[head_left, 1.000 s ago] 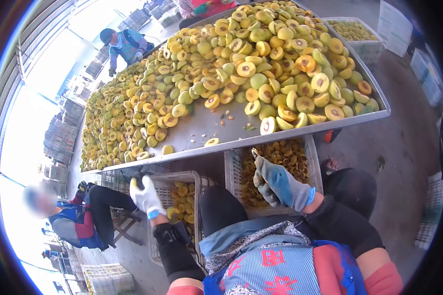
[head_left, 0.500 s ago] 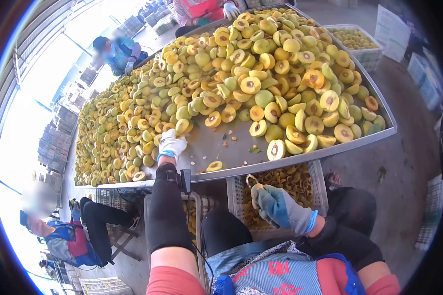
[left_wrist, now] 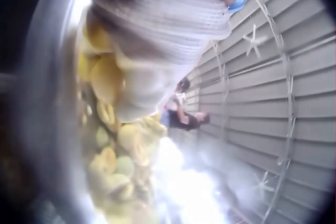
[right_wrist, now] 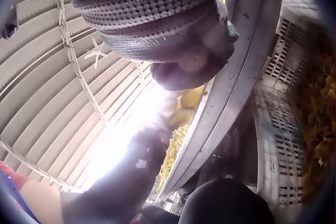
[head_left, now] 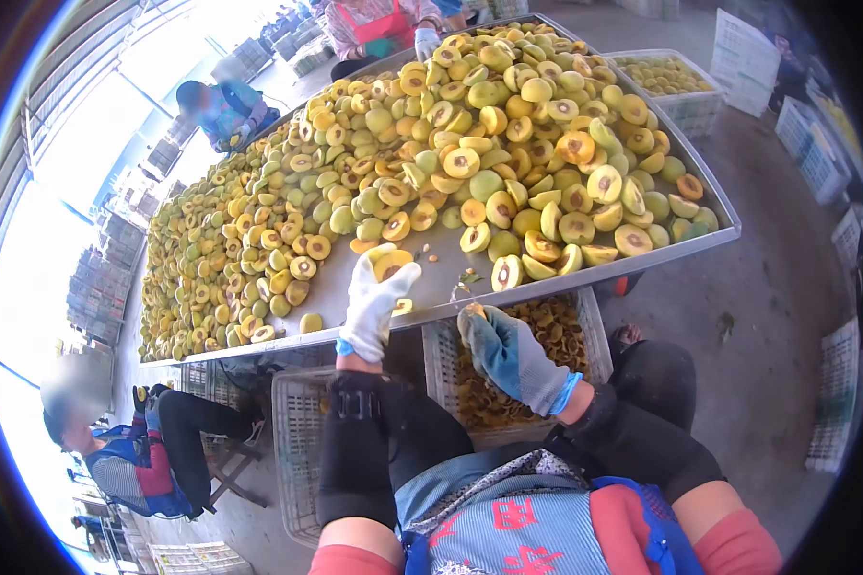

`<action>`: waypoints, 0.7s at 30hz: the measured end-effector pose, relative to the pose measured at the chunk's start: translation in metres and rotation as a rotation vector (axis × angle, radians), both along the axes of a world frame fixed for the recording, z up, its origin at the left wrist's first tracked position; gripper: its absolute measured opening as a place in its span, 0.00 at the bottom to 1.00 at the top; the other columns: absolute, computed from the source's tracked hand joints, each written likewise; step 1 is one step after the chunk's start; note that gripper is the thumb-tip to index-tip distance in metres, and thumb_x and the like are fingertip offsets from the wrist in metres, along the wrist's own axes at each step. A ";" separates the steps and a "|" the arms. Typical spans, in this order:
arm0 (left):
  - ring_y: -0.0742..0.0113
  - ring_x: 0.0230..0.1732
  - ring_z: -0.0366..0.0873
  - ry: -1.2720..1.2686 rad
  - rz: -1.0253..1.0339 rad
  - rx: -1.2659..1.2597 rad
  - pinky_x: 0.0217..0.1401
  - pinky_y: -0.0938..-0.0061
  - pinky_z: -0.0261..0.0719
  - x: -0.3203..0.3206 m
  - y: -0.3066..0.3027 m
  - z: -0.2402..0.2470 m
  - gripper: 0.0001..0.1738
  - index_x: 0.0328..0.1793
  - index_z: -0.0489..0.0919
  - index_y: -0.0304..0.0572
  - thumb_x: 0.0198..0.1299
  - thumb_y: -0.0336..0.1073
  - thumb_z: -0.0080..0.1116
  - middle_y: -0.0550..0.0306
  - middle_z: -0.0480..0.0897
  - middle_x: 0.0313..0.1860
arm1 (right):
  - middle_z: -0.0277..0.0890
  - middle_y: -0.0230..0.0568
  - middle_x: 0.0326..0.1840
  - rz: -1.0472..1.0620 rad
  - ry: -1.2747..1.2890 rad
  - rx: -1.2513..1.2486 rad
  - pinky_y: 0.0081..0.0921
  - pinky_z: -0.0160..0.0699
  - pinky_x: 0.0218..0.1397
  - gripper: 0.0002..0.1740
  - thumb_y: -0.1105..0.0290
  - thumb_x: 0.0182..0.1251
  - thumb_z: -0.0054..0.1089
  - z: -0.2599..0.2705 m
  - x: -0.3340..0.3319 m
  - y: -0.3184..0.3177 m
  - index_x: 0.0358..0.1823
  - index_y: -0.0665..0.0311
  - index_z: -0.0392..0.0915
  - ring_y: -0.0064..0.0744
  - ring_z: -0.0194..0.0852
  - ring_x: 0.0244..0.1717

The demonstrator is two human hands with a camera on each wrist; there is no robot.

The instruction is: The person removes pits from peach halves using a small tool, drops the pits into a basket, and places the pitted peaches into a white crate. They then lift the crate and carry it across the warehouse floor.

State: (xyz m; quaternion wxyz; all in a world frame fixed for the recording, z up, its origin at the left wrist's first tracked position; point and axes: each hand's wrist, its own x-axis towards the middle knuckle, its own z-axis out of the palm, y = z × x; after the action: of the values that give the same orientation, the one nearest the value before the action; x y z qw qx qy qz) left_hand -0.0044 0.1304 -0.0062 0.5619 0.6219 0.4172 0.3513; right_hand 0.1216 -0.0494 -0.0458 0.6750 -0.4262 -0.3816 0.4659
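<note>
My left hand [head_left: 376, 297], in a white glove, is at the near edge of the metal table [head_left: 585, 274] and holds a halved yellow fruit [head_left: 393, 261]. The left wrist view shows the white glove [left_wrist: 157, 35] over yellow fruit [left_wrist: 107, 77]. In a blue-grey glove, my right hand [head_left: 508, 350] sits just below the table rim, over a white crate [head_left: 593, 331] of brownish pits. It grips a small tool whose tip [head_left: 472, 310] points up. In the right wrist view the grey glove [right_wrist: 168, 29] is curled beside the table rim [right_wrist: 236, 92].
Heaps of halved yellow-green fruit [head_left: 508, 125] cover the table. A second white crate [head_left: 297, 431] stands by my left knee. One person sits at lower left [head_left: 134, 450]; others work at the far side [head_left: 221, 105]. More crates [head_left: 666, 81] stand at right.
My left hand rose from the left crate to the table, reached among the fruit, and now holds a half at the near edge. The right hand stayed over the pit crate.
</note>
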 end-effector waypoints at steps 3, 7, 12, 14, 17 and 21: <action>0.67 0.49 0.81 -0.277 -0.037 -0.173 0.54 0.74 0.82 0.019 -0.045 0.010 0.24 0.63 0.74 0.34 0.62 0.26 0.66 0.53 0.82 0.54 | 0.84 0.40 0.36 -0.065 -0.085 0.028 0.26 0.78 0.44 0.19 0.60 0.82 0.50 0.007 0.000 0.000 0.52 0.71 0.79 0.19 0.75 0.40; 0.54 0.59 0.78 -0.619 -0.022 -0.368 0.61 0.59 0.80 0.040 -0.098 0.018 0.20 0.64 0.72 0.36 0.71 0.37 0.55 0.48 0.77 0.63 | 0.84 0.54 0.35 -0.104 -0.272 -0.035 0.34 0.79 0.42 0.23 0.54 0.81 0.51 0.008 0.008 -0.001 0.53 0.71 0.78 0.38 0.84 0.39; 0.49 0.64 0.75 -0.385 -0.049 0.033 0.64 0.53 0.77 0.038 -0.103 -0.004 0.24 0.68 0.70 0.41 0.78 0.51 0.42 0.49 0.74 0.69 | 0.83 0.62 0.40 -0.084 -0.367 -0.086 0.41 0.80 0.45 0.28 0.47 0.79 0.50 0.014 0.014 -0.007 0.55 0.71 0.77 0.59 0.84 0.45; 0.51 0.63 0.76 -0.392 0.033 0.025 0.64 0.54 0.77 0.042 -0.110 0.002 0.26 0.68 0.71 0.43 0.79 0.53 0.40 0.50 0.75 0.68 | 0.83 0.62 0.40 -0.054 -0.371 -0.101 0.40 0.80 0.46 0.29 0.46 0.79 0.50 0.015 0.012 -0.009 0.56 0.70 0.77 0.59 0.84 0.45; 0.54 0.60 0.78 -0.396 0.061 -0.007 0.63 0.56 0.78 0.042 -0.111 0.001 0.26 0.66 0.73 0.44 0.79 0.55 0.39 0.52 0.79 0.64 | 0.84 0.58 0.39 -0.001 -0.316 -0.120 0.37 0.80 0.48 0.30 0.46 0.78 0.51 0.012 0.007 -0.009 0.56 0.70 0.77 0.48 0.85 0.43; 0.54 0.56 0.80 -0.564 0.193 -0.301 0.60 0.59 0.79 0.050 -0.122 0.012 0.26 0.62 0.76 0.44 0.79 0.56 0.39 0.53 0.82 0.59 | 0.85 0.50 0.39 0.032 -0.097 -0.059 0.33 0.80 0.49 0.29 0.47 0.79 0.51 -0.007 -0.007 -0.004 0.57 0.71 0.77 0.32 0.81 0.42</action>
State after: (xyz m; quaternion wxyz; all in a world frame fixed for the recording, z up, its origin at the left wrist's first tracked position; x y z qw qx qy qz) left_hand 0.0452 0.0083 0.0056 0.7050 0.3677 0.3493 0.4957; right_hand 0.1149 -0.0539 -0.0532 0.6354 -0.4618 -0.4068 0.4664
